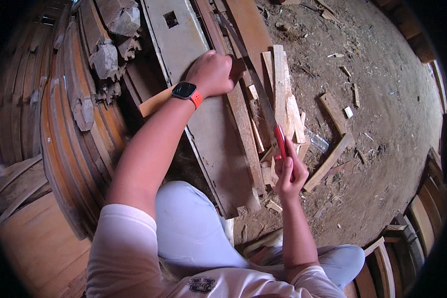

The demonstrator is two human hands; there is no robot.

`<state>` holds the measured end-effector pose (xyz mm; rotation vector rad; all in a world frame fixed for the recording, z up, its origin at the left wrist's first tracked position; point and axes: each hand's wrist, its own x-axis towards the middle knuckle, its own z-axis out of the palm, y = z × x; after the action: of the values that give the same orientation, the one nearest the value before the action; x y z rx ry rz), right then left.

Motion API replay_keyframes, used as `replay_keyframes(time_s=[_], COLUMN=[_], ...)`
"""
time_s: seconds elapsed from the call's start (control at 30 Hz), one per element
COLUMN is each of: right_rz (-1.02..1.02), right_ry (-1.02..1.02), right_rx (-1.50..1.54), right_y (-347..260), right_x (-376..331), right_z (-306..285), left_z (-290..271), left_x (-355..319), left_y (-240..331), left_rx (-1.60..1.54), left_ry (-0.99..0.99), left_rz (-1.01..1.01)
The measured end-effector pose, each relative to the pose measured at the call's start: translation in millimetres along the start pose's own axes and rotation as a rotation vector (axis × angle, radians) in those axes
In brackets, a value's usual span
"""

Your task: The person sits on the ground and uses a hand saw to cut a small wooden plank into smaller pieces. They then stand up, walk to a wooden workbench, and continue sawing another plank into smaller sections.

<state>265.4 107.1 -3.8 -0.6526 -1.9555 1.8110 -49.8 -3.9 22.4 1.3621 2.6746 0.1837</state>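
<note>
My right hand (290, 174) is closed round the red handle of a handsaw (259, 82). Its long, thin blade runs up and to the left, passing just right of my left hand (212, 73). That hand, with a dark watch on an orange band (185, 91) at its wrist, is curled down over a short wooden board (155, 102). One end of the board juts out left of my wrist; the far end shows dark by the blade. Beneath lies a long, grey, worn plank (218, 144). Most of my left fingers are hidden, and whether the saw teeth touch the board I cannot tell.
Stacked curved timbers (67, 149) rise on the left, with rough-ended beams (107, 57) above. Wood offcuts (280, 89) lie beside the blade, near a clear plastic bottle (317, 141). Loose sticks (328, 161) and shavings litter the dirt floor (382, 124). More timber (382, 268) is at lower right.
</note>
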Motion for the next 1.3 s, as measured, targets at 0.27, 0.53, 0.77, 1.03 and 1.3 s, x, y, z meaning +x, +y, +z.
replay_keyframes(time_s=[0.27,0.53,0.77,1.03,1.3], right_rz=[-0.027,0.009,-0.045,0.032,0.004], right_ry=[0.001,0.054,-0.021,-0.029,0.015], right_rx=[-0.003,0.011,-0.051,0.068,0.0], right_y=[-10.2,-3.8,-7.5,-30.2,-2.5], right_x=[69.5,27.4,52.8,47.2,-0.7], right_z=[32.3,11.1,18.4,19.2,-9.9], left_z=[1.4,5.7,-0.2,-8.0,2.3], left_x=[7.5,9.8,11.3,4.8,9.8], left_y=[1.2,-3.9,-2.2,3.7,-0.8], left_rx=[0.056,0.002,0.017,0.027,-0.023], left_ry=[-0.008,0.095,0.049,0.023,0.089], left_rz=[0.042,0.005,0.006,-0.023,0.024])
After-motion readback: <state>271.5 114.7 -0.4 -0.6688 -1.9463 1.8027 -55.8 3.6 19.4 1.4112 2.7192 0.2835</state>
